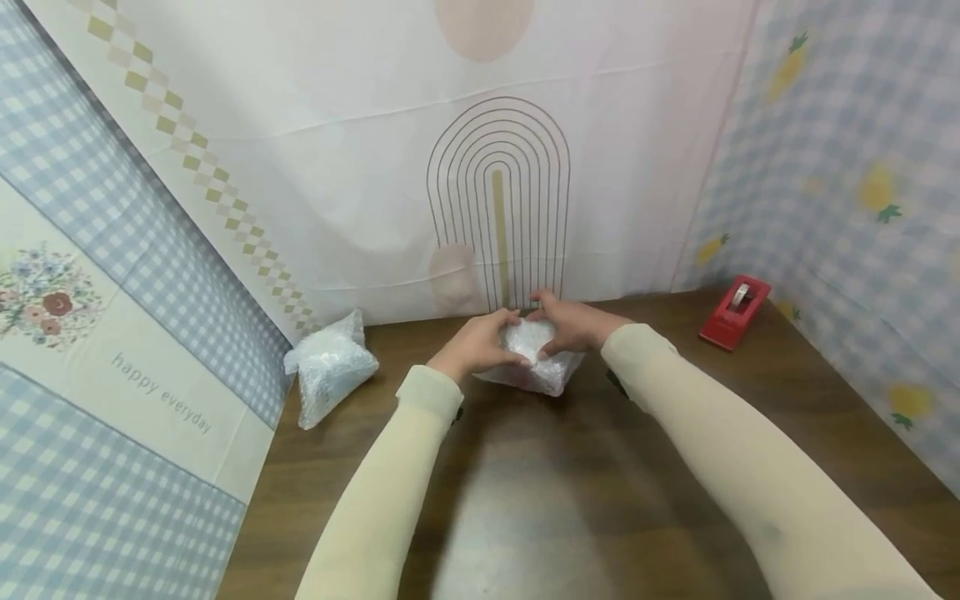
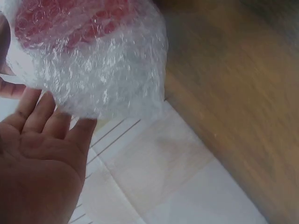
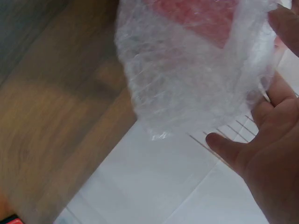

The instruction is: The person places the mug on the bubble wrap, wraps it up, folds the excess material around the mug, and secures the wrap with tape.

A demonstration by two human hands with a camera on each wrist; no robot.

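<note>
Patterned cloths (image 1: 337,183) hang behind our brown table (image 1: 645,533); near its far edge, in the head view, our left hand (image 1: 480,342) and right hand (image 1: 576,325) grasp a bubble-wrapped bundle (image 1: 531,337) between them. We'd do well to hold its sides evenly and lightly, sparing the bubbles. A second wrapped bundle (image 1: 330,371) lies to the left, a red tape dispenser (image 1: 737,312) to the right, neither in our way. From the left wrist, we see red through the wrap and our fingers (image 2: 43,112) against it. From the right wrist, a corner (image 3: 156,128) juts out, perhaps worth smoothing.
</note>
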